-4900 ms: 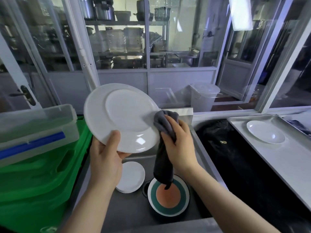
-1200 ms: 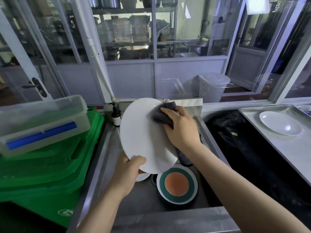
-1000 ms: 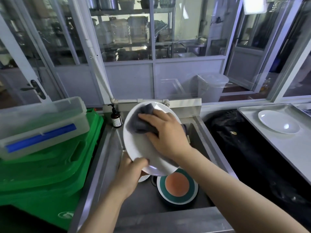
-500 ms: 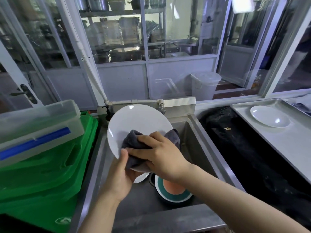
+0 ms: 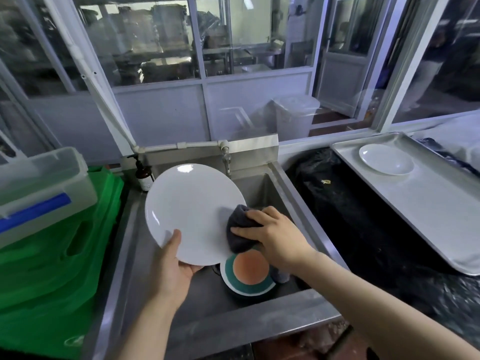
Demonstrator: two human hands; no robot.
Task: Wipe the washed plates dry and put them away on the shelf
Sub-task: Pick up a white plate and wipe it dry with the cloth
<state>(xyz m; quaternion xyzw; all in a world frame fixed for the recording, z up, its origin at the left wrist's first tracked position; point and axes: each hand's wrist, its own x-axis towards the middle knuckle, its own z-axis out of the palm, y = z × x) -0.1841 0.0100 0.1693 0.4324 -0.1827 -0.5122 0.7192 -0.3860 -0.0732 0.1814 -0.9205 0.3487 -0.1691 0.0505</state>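
plate (image 5: 192, 209) wiping underway: my left hand (image 5: 174, 266) grips its near rim, right hand (image 5: 275, 237) presses the cloth (image 5: 240, 229); next, i'd shelve it.

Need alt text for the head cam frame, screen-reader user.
Over a steel sink, the left hand holds a large white plate by its lower rim while the right hand presses a grey cloth against its right edge. A teal and orange plate lies in the sink; another white plate sits on a metal tray at right.

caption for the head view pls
Left hand holds a white plate over the sink while right hand wipes with a grey cloth.
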